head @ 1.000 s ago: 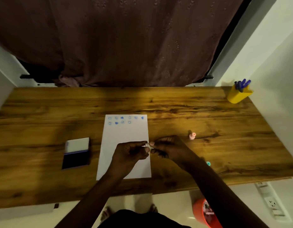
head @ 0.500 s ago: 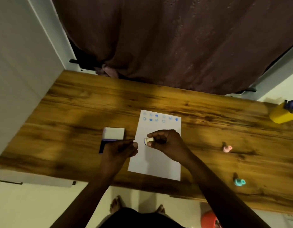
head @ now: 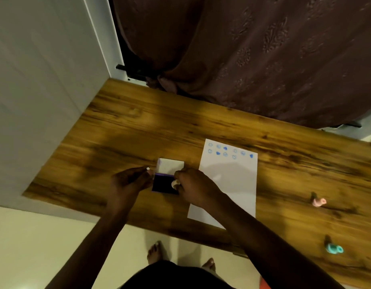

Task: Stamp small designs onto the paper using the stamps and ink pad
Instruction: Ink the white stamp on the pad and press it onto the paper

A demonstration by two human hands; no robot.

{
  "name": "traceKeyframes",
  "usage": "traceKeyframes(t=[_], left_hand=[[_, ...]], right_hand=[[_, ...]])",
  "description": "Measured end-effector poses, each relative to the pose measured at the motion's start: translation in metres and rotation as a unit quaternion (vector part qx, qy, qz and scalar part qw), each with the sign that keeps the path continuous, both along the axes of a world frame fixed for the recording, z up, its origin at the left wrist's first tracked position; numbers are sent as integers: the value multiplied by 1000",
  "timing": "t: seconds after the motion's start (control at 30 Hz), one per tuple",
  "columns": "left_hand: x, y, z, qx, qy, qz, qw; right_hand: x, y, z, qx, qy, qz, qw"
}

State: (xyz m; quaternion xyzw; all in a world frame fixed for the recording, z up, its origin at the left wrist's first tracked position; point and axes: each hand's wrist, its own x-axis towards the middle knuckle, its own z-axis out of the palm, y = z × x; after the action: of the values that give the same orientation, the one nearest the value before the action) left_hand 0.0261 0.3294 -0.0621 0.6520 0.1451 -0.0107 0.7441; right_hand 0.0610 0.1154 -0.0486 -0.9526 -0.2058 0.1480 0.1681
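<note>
A white paper (head: 228,184) lies on the wooden table (head: 138,132), with several blue stamped marks along its far edge. To its left sits the ink pad (head: 162,184), its dark pad exposed and its white lid (head: 170,165) folded back. My right hand (head: 193,188) pinches a small white stamp (head: 175,184) and holds it down at the right side of the dark pad. My left hand (head: 130,180) rests at the pad's left edge, fingers closed on a tiny white stamp cap (head: 148,168).
A pink stamp (head: 318,202) and a teal stamp (head: 333,248) lie on the table right of the paper. A white wall borders the table's left end and a brown curtain hangs behind it. My bare feet show below the near edge.
Both hands moved left from over the paper to the ink pad, and the head turned left. The right hand brought the white stamp down onto the pad; the left came apart from it.
</note>
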Motion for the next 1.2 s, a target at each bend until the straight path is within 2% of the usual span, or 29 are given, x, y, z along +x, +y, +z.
traceKeyframes(t=[0.5, 0.67, 0.93, 1.07, 1.2], left_hand=[[17, -3, -13, 27, 18, -25, 999], [18, -13, -9, 7, 22, -22, 999], [18, -25, 4, 19, 11, -30, 999], [16, -33, 8, 7, 3, -41, 999], [14, -46, 9, 9, 2, -65, 998]], right_hand=[[-7, 18, -22, -15, 6, -25, 1000], [-10, 22, -22, -15, -5, -37, 999], [-5, 25, -16, -25, 34, -31, 999], [-4, 14, -9, 47, 33, -67, 996], [8, -20, 3, 161, 44, -157, 973]])
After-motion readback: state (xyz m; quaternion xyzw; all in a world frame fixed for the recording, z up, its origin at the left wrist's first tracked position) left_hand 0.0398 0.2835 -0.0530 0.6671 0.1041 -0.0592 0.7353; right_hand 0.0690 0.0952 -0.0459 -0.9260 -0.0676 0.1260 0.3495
